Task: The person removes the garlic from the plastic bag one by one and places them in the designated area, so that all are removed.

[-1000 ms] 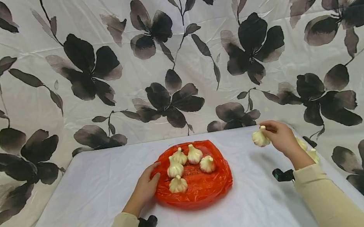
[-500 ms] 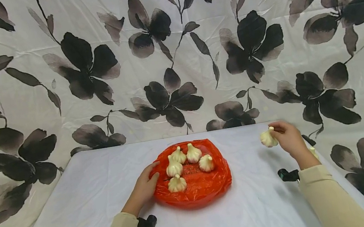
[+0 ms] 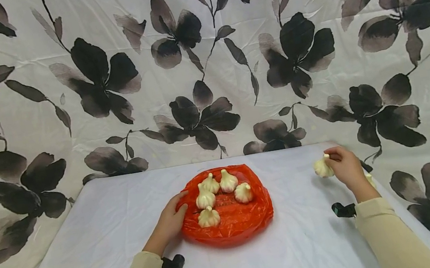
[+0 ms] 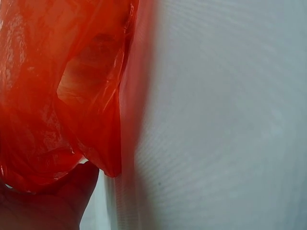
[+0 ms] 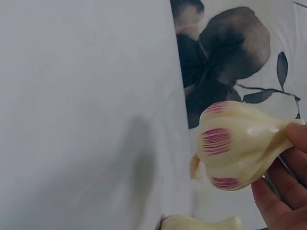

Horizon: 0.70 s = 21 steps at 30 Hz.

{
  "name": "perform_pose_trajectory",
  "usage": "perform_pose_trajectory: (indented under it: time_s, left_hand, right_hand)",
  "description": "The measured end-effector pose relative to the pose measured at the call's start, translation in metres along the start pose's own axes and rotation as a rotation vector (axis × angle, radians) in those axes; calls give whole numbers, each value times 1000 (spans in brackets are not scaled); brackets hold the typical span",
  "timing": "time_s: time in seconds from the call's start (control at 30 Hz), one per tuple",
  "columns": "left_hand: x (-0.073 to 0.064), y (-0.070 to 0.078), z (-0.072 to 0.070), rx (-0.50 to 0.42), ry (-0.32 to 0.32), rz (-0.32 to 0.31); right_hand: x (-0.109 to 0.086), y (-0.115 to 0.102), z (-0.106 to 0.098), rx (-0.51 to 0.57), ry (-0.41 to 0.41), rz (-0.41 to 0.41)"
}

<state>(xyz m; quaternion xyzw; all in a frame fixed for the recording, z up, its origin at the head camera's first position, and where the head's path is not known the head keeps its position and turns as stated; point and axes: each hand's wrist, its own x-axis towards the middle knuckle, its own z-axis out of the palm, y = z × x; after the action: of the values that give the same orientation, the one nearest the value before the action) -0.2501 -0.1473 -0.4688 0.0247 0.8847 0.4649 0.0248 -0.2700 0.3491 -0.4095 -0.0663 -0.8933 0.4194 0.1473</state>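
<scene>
Between thumb and fingers my right hand (image 3: 347, 169) pinches a garlic bulb (image 3: 322, 168) by its stem, raised over the right side of the table. In the right wrist view this garlic bulb (image 5: 230, 143) shows purple streaks and a root tuft. My left hand (image 3: 169, 219) holds the left edge of a round, shallow shape covered in a red plastic bag (image 3: 249, 221); its fingertips are partly hidden. Several garlic bulbs (image 3: 205, 197) lie on the red plastic. The left wrist view shows the thumb (image 4: 79, 191) against the crinkled red plastic.
Another garlic bulb (image 5: 199, 224) lies near the table's right edge, mostly hidden behind my right wrist in the head view. A white cloth covers the table (image 3: 102, 243). Behind it hangs a white curtain (image 3: 251, 100) with dark flowers.
My right hand has moved right, and slightly down, with the garlic bulb, towards the table's right edge. My left hand and the red plastic bag have stayed put.
</scene>
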Motion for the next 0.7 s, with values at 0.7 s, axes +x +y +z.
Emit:
perform_pose_trajectory:
  time_s: [0.7]
  left_hand:
    - [-1,-1,-1,-5,8,-7]
  right_hand:
    - [-1,19,4,-118,41,68]
